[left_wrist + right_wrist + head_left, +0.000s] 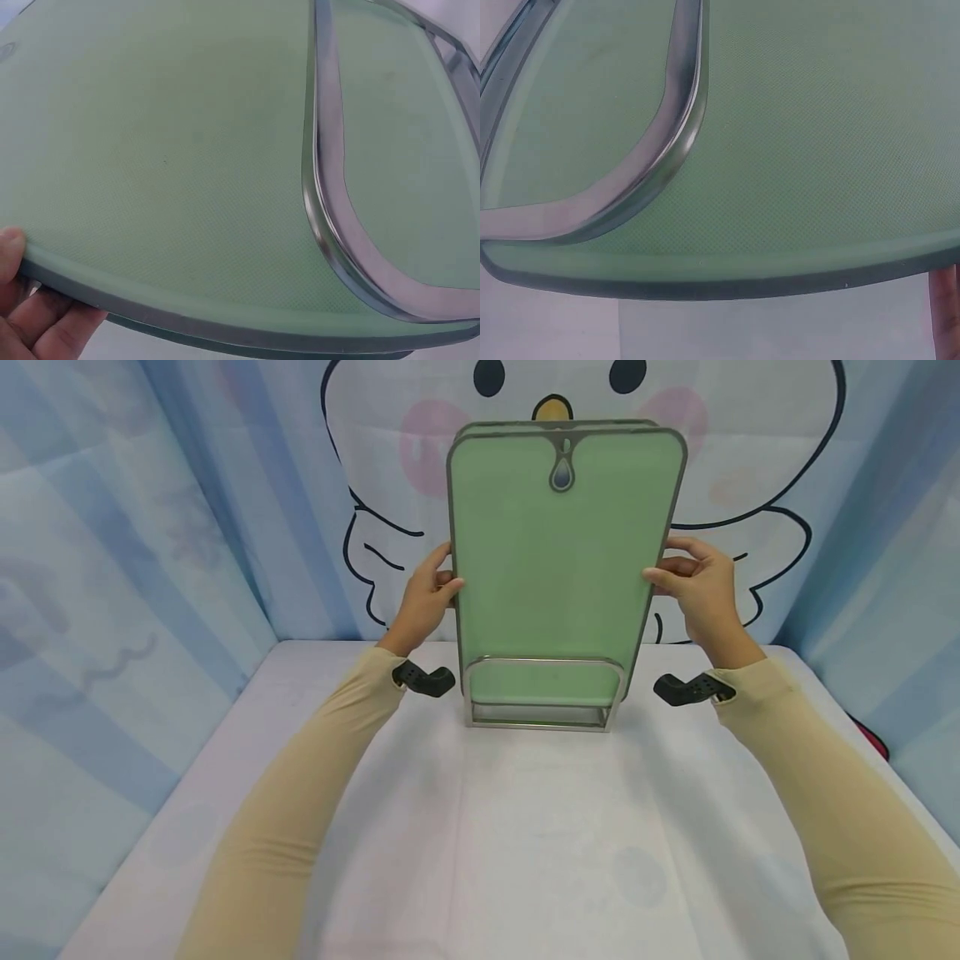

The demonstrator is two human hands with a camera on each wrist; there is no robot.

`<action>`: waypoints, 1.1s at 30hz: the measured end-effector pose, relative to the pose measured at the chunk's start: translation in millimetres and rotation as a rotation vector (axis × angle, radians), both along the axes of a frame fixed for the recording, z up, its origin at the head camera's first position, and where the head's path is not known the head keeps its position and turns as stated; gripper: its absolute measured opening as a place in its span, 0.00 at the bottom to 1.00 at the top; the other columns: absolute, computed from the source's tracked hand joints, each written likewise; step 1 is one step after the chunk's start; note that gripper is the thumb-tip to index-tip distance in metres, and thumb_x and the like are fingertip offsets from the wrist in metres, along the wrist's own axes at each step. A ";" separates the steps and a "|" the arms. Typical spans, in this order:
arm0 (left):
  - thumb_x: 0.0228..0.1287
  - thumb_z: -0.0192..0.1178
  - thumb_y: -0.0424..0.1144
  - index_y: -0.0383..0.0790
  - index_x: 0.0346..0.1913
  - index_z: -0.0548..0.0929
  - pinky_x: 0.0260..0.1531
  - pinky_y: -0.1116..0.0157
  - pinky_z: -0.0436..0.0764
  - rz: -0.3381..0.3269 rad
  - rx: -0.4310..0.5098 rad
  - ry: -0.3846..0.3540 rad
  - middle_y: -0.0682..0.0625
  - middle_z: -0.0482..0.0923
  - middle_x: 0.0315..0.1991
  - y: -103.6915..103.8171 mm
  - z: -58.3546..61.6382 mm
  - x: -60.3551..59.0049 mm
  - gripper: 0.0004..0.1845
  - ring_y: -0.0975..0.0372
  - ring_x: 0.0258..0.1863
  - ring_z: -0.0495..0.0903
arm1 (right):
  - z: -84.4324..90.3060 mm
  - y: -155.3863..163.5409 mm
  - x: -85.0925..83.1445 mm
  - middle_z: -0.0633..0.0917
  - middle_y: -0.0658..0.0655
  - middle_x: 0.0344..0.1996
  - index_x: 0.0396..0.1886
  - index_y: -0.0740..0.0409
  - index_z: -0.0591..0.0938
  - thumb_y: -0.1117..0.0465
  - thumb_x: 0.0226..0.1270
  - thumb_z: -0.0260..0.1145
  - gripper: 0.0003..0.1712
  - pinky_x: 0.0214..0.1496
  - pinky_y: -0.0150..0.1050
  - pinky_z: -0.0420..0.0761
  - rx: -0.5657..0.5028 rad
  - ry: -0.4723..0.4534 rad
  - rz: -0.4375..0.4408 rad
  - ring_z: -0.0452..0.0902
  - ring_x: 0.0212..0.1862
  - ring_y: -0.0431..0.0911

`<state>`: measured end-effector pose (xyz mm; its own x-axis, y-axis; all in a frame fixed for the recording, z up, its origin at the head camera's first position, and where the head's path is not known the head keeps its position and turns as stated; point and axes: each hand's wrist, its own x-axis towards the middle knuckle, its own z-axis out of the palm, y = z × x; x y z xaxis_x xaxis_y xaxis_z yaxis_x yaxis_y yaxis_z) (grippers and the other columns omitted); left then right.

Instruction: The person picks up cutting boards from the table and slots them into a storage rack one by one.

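A green cutting board [555, 552] with a grey rim and a drop-shaped hole at its top stands upright in a metal rack [543, 727]. Close behind it, the top edge of a second board [517, 425] shows. My left hand [427, 597] pinches the front board's left edge, thumb [10, 251] on its face and fingers bent behind. On the opposite edge, my right hand [697, 581] grips at about the same height, thumb in front. The rack's curved front bar [330, 172] crosses the board's lower part. Only a sliver of the right hand [946, 311] enters the right wrist view.
A white cloth covers the table [540, 843] under the rack. Behind stands a curtain [750, 460] with a cartoon figure, and blue curtains [97, 568] hang at both sides. A red item with black trim [870, 737] lies by the right table edge.
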<state>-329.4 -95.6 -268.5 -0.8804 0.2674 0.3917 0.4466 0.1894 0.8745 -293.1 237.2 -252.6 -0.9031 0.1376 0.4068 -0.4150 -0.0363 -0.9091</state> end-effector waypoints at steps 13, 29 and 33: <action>0.70 0.47 0.28 0.45 0.71 0.60 0.45 0.59 0.82 -0.007 -0.011 -0.028 0.34 0.77 0.54 -3.9 3.9 -0.5 0.27 0.52 0.48 0.80 | -1.2 -2.4 0.2 0.87 0.46 0.25 0.46 0.57 0.82 0.70 0.52 0.71 0.19 0.32 0.26 0.82 0.020 -0.004 0.010 0.83 0.29 0.37; 0.71 0.47 0.30 0.45 0.70 0.61 0.51 0.58 0.80 -0.007 0.002 -0.062 0.35 0.76 0.55 -4.4 1.5 -1.6 0.26 0.51 0.52 0.79 | -2.7 -0.6 -3.1 0.85 0.44 0.26 0.47 0.57 0.81 0.69 0.56 0.69 0.17 0.34 0.24 0.81 0.093 -0.050 0.009 0.82 0.31 0.36; 0.71 0.48 0.31 0.43 0.69 0.63 0.52 0.58 0.79 0.023 0.009 -0.034 0.35 0.77 0.54 -4.5 -4.2 -1.8 0.25 0.51 0.51 0.79 | -5.8 -0.6 -3.8 0.85 0.43 0.27 0.51 0.58 0.79 0.66 0.58 0.68 0.19 0.34 0.23 0.81 0.141 -0.090 -0.005 0.81 0.32 0.35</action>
